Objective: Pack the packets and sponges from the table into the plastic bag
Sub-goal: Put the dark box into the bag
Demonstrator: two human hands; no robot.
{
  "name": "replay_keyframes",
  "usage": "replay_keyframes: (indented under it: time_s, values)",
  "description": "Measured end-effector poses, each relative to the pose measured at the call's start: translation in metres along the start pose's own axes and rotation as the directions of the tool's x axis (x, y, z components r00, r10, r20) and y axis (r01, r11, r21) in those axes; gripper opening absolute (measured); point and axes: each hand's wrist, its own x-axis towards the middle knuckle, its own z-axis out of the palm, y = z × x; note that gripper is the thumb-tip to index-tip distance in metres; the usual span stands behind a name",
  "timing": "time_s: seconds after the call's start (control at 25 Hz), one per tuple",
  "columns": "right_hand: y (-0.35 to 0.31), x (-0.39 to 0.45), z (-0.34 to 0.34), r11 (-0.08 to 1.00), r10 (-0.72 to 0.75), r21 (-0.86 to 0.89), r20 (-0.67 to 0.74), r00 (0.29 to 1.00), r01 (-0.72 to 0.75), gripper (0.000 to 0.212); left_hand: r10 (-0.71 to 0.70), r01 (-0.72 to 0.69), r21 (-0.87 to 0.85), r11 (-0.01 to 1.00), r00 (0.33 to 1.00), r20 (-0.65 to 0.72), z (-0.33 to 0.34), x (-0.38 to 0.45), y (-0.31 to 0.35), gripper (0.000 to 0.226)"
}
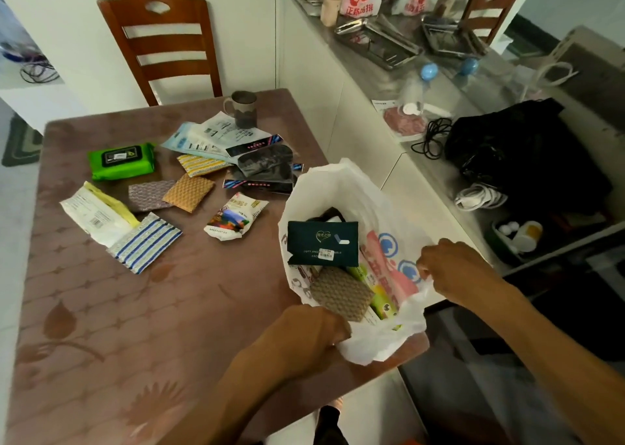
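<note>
Left hand (313, 333) grips the white plastic bag (341, 187) by its near rim; right hand (453, 268) pinches its right rim; brown sponge (341, 295) sits inside the bag; green wipes pack (121, 160) lies well left of it on the worktop (101, 326).

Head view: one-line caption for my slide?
Both hands hold the white plastic bag open on the brown table; packets remain outside.
</note>
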Motion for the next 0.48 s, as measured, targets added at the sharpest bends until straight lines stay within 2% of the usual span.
replay_keyframes:
  time_s: [0.08,0.12,0.2,0.28,0.32,0.36,0.44,0.48]
  values:
    - [-0.001,-0.007,-0.012,0.998,-0.033,0.062,0.004,0.999,0.033,0.035,0.015,-0.014,-0.044,0.999,1.0,0.018,0.003,0.003,-0.001,0.028]
    - [-0.007,-0.008,-0.024,0.993,-0.072,0.088,-0.055,0.996,0.076,0.037,0.022,-0.021,-0.043,0.999,0.999,0.025,0.004,0.006,-0.008,0.033]
    - [-0.022,-0.008,-0.055,0.969,-0.16,0.137,-0.28,0.947,0.204,0.034,-0.042,0.04,-0.153,0.987,0.999,-0.01,0.006,0.006,-0.031,0.044]
    - [-0.047,-0.006,-0.093,0.921,-0.224,0.187,-0.466,0.856,0.343,0.024,-0.191,0.109,-0.364,0.925,0.962,-0.196,-0.009,-0.002,-0.06,0.041]
    - [-0.063,-0.003,-0.111,0.882,-0.26,0.215,-0.52,0.813,0.419,0.022,-0.305,0.136,-0.45,0.883,0.894,-0.328,-0.014,-0.01,-0.076,0.039]
    - [-0.082,0.002,-0.13,0.843,-0.299,0.23,-0.553,0.778,0.487,0.023,-0.432,0.184,-0.507,0.842,0.792,-0.431,-0.022,-0.016,-0.091,0.037]
    - [-0.132,0.024,-0.163,0.764,-0.422,0.2,-0.565,0.709,0.614,0.028,-0.663,0.306,-0.615,0.727,0.545,-0.513,-0.034,-0.029,-0.119,0.035]
    - [-0.162,0.038,-0.177,0.727,-0.491,0.179,-0.538,0.685,0.663,0.029,-0.736,0.349,-0.658,0.667,0.448,-0.508,-0.037,-0.033,-0.137,0.032]
